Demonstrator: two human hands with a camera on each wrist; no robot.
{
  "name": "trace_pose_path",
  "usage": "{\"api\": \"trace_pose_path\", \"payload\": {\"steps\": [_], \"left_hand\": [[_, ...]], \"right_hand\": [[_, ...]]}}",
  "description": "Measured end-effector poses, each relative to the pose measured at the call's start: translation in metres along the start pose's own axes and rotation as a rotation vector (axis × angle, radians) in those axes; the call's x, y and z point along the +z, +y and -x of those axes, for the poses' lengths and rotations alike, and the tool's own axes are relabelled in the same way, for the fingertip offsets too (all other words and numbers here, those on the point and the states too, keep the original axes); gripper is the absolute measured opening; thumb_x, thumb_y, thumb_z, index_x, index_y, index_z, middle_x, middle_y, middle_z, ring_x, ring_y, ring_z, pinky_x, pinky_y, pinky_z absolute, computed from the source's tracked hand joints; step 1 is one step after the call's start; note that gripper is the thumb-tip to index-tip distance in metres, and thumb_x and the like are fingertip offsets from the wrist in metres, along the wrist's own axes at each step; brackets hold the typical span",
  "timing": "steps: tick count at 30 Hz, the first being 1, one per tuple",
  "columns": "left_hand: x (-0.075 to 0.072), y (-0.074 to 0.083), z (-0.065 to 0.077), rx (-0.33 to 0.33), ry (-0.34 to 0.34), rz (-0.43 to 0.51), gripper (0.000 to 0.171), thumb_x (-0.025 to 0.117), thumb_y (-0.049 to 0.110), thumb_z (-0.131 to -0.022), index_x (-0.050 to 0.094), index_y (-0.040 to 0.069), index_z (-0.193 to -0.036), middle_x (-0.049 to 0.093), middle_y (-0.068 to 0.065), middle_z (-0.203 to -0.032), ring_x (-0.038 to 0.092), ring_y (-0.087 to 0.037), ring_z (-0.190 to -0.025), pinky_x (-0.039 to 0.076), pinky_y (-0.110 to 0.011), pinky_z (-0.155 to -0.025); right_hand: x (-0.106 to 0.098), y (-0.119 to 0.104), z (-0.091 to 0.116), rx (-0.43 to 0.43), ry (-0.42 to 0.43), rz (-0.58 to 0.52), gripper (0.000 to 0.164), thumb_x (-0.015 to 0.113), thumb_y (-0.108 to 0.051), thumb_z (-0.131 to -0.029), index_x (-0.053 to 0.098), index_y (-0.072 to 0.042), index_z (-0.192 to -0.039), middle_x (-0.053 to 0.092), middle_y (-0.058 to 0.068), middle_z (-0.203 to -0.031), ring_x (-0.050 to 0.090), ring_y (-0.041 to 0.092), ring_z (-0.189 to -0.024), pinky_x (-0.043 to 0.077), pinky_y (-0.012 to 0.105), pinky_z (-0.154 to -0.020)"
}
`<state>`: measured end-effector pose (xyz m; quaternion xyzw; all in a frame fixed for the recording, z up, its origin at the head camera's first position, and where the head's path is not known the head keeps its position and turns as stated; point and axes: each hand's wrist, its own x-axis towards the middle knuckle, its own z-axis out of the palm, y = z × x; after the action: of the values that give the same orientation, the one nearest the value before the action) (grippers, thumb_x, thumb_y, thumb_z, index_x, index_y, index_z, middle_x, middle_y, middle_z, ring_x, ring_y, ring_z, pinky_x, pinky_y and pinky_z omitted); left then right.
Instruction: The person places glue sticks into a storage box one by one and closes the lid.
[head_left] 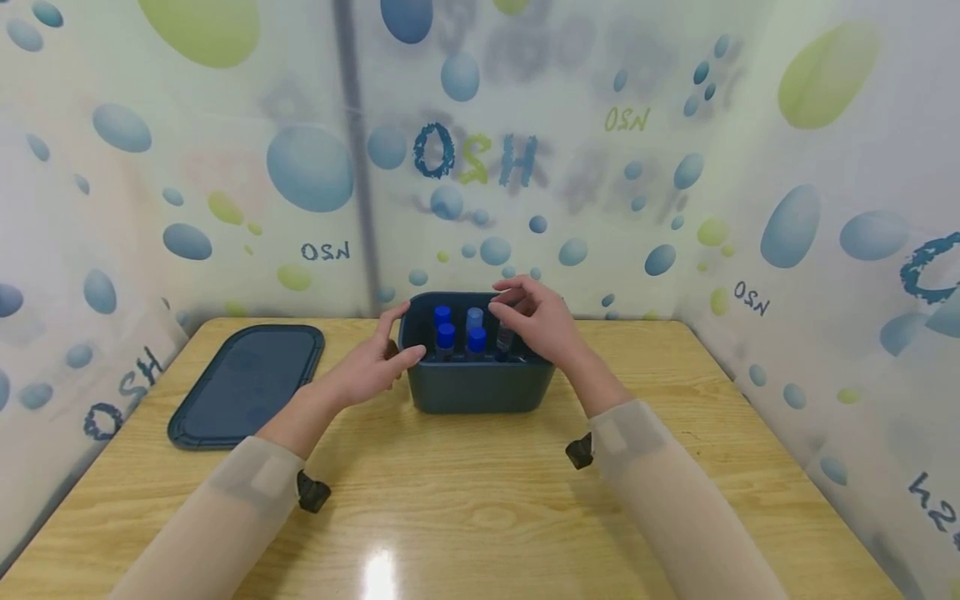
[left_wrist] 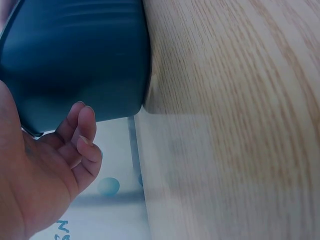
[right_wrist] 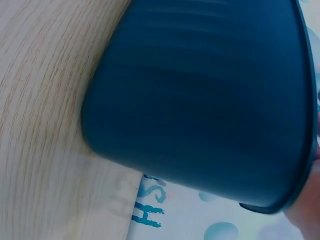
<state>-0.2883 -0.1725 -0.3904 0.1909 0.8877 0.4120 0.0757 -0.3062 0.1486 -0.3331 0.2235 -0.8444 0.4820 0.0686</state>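
A dark blue-green plastic bin (head_left: 480,390) stands on the table, with several blue-capped tubes (head_left: 446,335) upright inside. One tube at the back has a paler blue cap (head_left: 474,318). My left hand (head_left: 367,367) holds the bin's left end, thumb and index finger at the rim; in the left wrist view its other fingers (left_wrist: 86,125) curl loosely beside the wall. Over the bin's right end, my right hand (head_left: 542,323) pinches the top of a clear, dark-bottomed tube (head_left: 505,340); its top is hidden by the fingers. The right wrist view shows mostly the bin's wall (right_wrist: 200,100).
A dark blue lid or tray (head_left: 251,387) with rounded corners lies flat on the wooden table (head_left: 465,500), left of the bin. Behind the table and at both sides hang pale curtains (head_left: 480,233) printed with blue and green ovals.
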Motion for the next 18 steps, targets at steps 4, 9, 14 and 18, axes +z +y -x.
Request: {"api": "trace_pose_path", "payload": {"steps": [4, 9, 14, 18], "left_hand": [[0.000, 0.000, 0.000, 0.002, -0.001, -0.003, 0.093, 0.054, 0.062, -0.111, -0.005, 0.033, -0.176, 0.065, -0.017, -0.093, 0.061, -0.026, -0.074, 0.052, -0.039, -0.076], [-0.001, 0.001, 0.001, 0.001, -0.001, -0.002, 0.093, 0.054, 0.062, -0.111, -0.006, 0.033, -0.176, 0.065, -0.019, -0.095, 0.061, -0.026, -0.075, 0.053, -0.039, -0.077], [-0.002, 0.002, 0.001, -0.005, -0.001, -0.002, 0.093, 0.054, 0.062, -0.111, -0.006, 0.033, -0.176, 0.065, -0.020, -0.096, 0.061, -0.026, -0.075, 0.053, -0.040, -0.077], [-0.001, 0.002, 0.001, -0.008, -0.002, -0.002, 0.093, 0.054, 0.062, -0.111, -0.006, 0.033, -0.176, 0.065, -0.020, -0.095, 0.061, -0.026, -0.075, 0.052, -0.040, -0.076]], "right_hand": [[-0.011, 0.004, 0.007, -0.014, 0.066, 0.057, 0.038, 0.072, -0.031, -0.108, 0.067, -0.015, -0.143, 0.074, 0.011, -0.132, 0.069, 0.029, -0.102, 0.056, 0.040, -0.087], [-0.030, 0.014, 0.021, 0.015, 0.058, 0.122, 0.042, 0.071, -0.030, -0.109, 0.065, -0.011, -0.147, 0.068, 0.013, -0.144, 0.067, 0.031, -0.116, 0.054, 0.045, -0.096], [-0.047, 0.024, 0.037, 0.077, 0.013, 0.174, 0.050, 0.072, -0.033, -0.108, 0.061, -0.011, -0.152, 0.058, 0.014, -0.154, 0.060, 0.037, -0.134, 0.051, 0.055, -0.107], [-0.056, 0.035, 0.046, 0.116, -0.041, 0.183, 0.061, 0.071, -0.037, -0.109, 0.052, -0.013, -0.162, 0.049, 0.015, -0.163, 0.055, 0.042, -0.142, 0.049, 0.059, -0.111]]}}
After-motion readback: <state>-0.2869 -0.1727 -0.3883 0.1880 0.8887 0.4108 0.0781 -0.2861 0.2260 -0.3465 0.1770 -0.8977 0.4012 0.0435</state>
